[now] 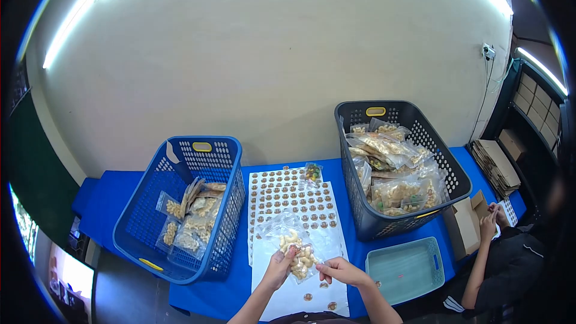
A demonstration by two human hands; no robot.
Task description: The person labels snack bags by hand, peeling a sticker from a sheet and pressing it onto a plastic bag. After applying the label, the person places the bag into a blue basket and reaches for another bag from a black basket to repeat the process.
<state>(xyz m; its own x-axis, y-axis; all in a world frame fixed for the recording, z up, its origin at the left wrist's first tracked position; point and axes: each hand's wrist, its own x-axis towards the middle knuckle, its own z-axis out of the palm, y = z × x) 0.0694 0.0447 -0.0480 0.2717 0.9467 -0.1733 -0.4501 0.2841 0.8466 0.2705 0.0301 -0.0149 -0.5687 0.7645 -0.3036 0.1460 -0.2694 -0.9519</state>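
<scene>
A clear plastic bag of pale curved nuts (304, 259), cashew-like in shape, is held above the sheets of stickers. My left hand (278, 270) grips its left side, the thumb lying over the front. At the bag's lower right edge, my right hand (343, 271) has its thumb and forefinger pinched together on the plastic. Beneath both hands lies a white sticker sheet (282, 300) with rows of small round brown labels; its near part is mostly bare backing. A small bag of colourful pieces (312, 172) rests at the sheets' far edge.
On the left stands a blue basket (223, 204) with several filled bags; on the right, a fuller dark basket (354, 204). A pale green tray (408, 270) sits beside my right forearm. Another person's hands (493, 222) work at the far right, near cardboard boxes (467, 225).
</scene>
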